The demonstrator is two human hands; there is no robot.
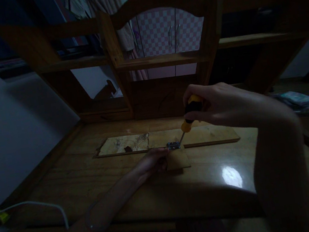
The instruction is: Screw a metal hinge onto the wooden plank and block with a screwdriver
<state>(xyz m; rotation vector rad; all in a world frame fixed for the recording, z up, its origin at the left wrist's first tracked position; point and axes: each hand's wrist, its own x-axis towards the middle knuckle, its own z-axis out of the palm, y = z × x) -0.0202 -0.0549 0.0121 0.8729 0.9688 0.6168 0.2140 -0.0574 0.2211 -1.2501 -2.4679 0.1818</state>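
My right hand (210,103) is closed around the yellow and black handle of a screwdriver (190,115). Its shaft slants down to the left, and the tip meets the right side of a small metal hinge (173,145). The hinge spans a long wooden board (206,134) and a small wooden piece (177,159) in front of it. My left hand (155,160) grips the small piece at its left edge, thumb beside the hinge. Some of the left fingers are hidden under or behind that piece.
The long board lies on a wooden desk (221,156), its left part stained and chipped. A wooden shelf frame (163,60) rises at the back. A white cable (40,204) curves at the left front. Packets (297,97) lie at the far right.
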